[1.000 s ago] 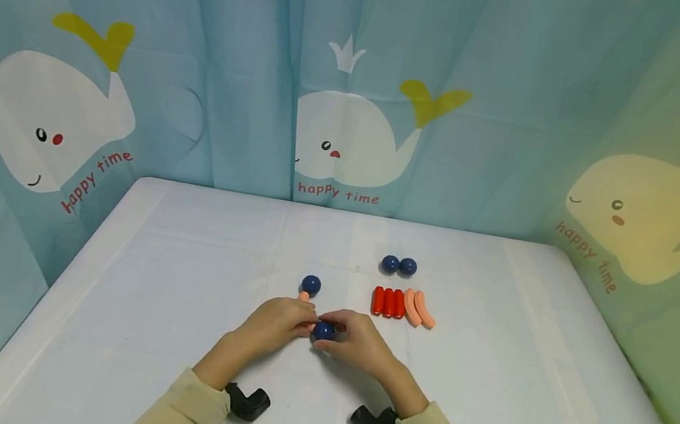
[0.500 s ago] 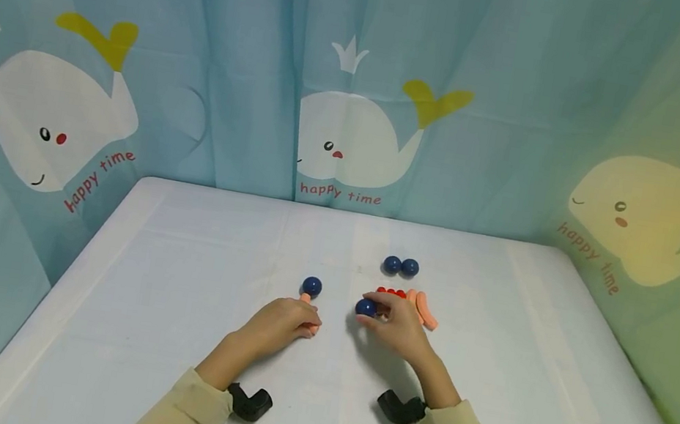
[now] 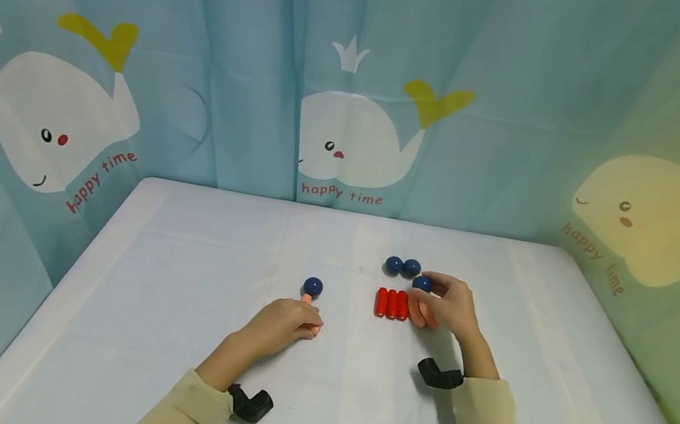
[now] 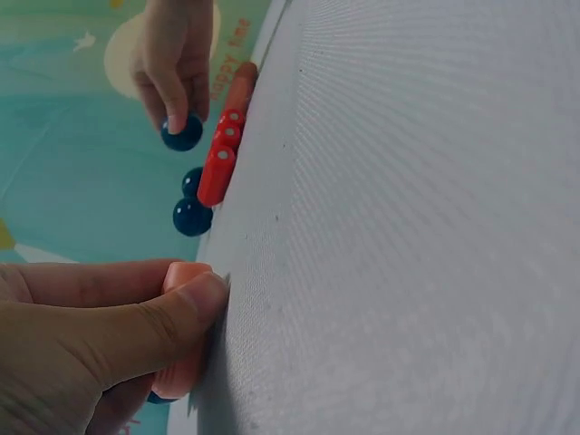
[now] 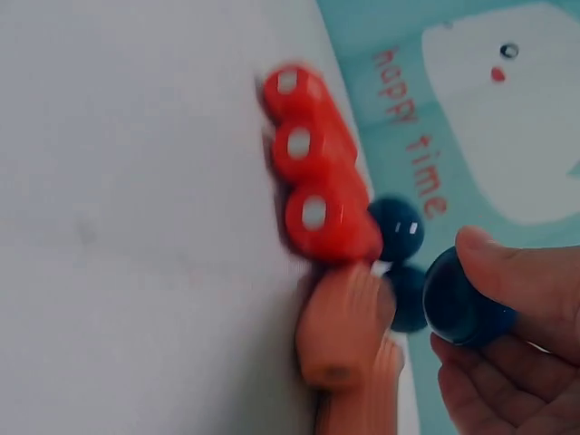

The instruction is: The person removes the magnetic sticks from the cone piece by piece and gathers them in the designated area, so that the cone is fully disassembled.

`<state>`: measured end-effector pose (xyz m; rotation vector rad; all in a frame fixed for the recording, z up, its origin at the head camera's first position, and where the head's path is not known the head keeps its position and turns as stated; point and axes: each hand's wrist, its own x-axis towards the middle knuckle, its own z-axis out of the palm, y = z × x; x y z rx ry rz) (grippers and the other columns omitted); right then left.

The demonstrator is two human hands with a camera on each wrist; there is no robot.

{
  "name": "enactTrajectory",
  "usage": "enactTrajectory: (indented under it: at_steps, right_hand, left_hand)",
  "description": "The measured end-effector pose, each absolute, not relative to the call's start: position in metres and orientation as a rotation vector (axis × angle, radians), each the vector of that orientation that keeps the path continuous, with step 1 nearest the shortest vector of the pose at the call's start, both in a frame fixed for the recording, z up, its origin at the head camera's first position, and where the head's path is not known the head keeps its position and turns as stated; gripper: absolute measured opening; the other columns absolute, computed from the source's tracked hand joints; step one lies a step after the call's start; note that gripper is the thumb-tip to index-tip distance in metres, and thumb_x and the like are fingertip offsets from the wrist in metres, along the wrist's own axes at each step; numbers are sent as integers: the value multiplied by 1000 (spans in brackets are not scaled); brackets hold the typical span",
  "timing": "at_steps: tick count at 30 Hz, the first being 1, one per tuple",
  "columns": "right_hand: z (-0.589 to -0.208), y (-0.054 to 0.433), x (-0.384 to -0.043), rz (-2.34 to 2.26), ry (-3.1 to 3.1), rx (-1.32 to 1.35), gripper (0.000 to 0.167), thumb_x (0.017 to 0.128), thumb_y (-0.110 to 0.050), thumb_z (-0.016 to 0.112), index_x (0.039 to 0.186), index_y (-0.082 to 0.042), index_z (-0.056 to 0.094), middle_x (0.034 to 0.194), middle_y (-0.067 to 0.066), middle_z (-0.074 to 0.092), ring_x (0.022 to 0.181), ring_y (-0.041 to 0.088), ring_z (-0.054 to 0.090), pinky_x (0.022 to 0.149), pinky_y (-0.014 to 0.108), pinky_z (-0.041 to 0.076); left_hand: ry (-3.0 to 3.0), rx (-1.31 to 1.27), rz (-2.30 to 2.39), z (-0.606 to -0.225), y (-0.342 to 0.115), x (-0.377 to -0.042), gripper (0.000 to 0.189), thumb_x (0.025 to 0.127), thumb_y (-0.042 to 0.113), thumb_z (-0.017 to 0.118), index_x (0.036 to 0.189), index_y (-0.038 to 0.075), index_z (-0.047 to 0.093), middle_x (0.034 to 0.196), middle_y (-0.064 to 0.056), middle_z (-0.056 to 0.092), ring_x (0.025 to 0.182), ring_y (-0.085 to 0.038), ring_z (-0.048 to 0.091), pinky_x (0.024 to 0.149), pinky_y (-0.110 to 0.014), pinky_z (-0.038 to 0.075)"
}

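My left hand [image 3: 278, 325] pinches a curved peach-coloured rod [image 4: 185, 370] between thumb and fingers, low over the table. A glossy dark blue ball [image 3: 312, 286] sits at the far end of that rod in the head view. Farther right, my right hand [image 3: 453, 306] holds another blue ball [image 5: 464, 304] between thumb and fingertips. This ball is raised above two curved peach rods [image 3: 420, 312], which the hand partly covers in the head view. Just behind it, a pair of blue balls [image 3: 394, 265] lies side by side.
Three short red rods [image 3: 392, 304] with pale round ends lie in a row left of the peach rods. A white cloth covers the table [image 3: 208, 243]. Behind it hangs a blue-green curtain [image 3: 254, 80] with whale prints. Black wrist mounts [image 3: 439, 374] sit at both cuffs.
My right hand has carried its blue ball away from the left hand, to the right and toward the back, past the red rods. The left hand has stayed in place on its peach rod.
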<state>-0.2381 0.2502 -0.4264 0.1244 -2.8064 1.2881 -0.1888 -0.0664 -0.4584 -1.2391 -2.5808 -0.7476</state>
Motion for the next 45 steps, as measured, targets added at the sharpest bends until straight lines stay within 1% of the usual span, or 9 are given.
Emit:
enactTrajectory:
  at_steps: [9, 14, 17, 24, 32, 40, 41, 43, 45]
  right_hand:
    - [-426, 264, -262, 1160, -2889, 87, 47, 83, -13, 68, 122, 10, 53, 114, 27, 56, 97, 36, 54, 84, 45, 47]
    - [-426, 269, -274, 1070, -2904, 75, 45, 84, -9, 66, 122, 10, 53, 108, 27, 56, 91, 34, 49, 78, 43, 46]
    - [-429, 271, -280, 1042, -2915, 77, 44, 84, -8, 66, 121, 10, 53, 106, 26, 55, 89, 34, 47, 76, 42, 45]
    - [-434, 272, -287, 997, -2983, 54, 46, 84, -8, 65, 125, 9, 50, 114, 29, 53, 96, 36, 50, 84, 47, 46]
    - [-435, 268, -291, 953, -3003, 72, 48, 83, -10, 66, 124, 9, 51, 116, 29, 53, 99, 37, 50, 86, 48, 44]
    - [-424, 268, -283, 954, -3006, 63, 59, 83, -14, 68, 131, 8, 43, 128, 30, 45, 115, 44, 44, 91, 53, 40]
    - [-422, 267, -279, 956, -2986, 70, 59, 83, -14, 68, 132, 8, 43, 128, 30, 45, 115, 45, 44, 91, 53, 39]
    - [-418, 265, -271, 968, -2923, 88, 57, 83, -12, 68, 131, 8, 44, 126, 30, 47, 114, 45, 44, 91, 53, 40]
    - [-416, 259, -259, 993, -2833, 117, 53, 82, -8, 68, 128, 9, 47, 123, 30, 50, 112, 45, 47, 90, 53, 40]
  left_hand:
    - [-2561, -1260, -726, -459, -67, -191, 5, 81, 16, 69, 80, 12, 65, 84, 4, 65, 100, -14, 60, 81, -25, 48]
    - [-2553, -1281, -718, -460, -67, -192, 9, 81, 16, 68, 76, 13, 61, 79, 5, 62, 100, -13, 60, 79, -24, 48]
    - [-2556, -1281, -723, -460, -66, -192, 9, 81, 16, 68, 76, 14, 62, 81, 5, 63, 100, -14, 60, 79, -24, 48]
    - [-2576, -1267, -705, -460, -66, -192, 4, 82, 16, 68, 81, 12, 65, 86, 4, 65, 102, -14, 60, 83, -25, 47]
    - [-2591, -1250, -688, -460, -66, -191, 6, 81, 17, 68, 79, 14, 64, 86, 5, 65, 102, -14, 60, 80, -25, 48]
    - [-2577, -1255, -692, -458, -65, -190, 9, 81, 17, 68, 76, 14, 61, 81, 5, 63, 101, -14, 60, 79, -25, 48]
    - [-2576, -1251, -681, -459, -65, -190, 11, 81, 17, 68, 75, 15, 60, 80, 6, 62, 100, -14, 60, 77, -24, 48]
    - [-2570, -1248, -663, -459, -64, -189, 15, 81, 18, 68, 71, 14, 57, 72, 6, 57, 89, -11, 62, 69, -21, 47]
    - [-2565, -1244, -648, -458, -62, -187, 21, 82, 18, 67, 68, 14, 53, 66, 7, 49, 76, -8, 60, 60, -18, 41]
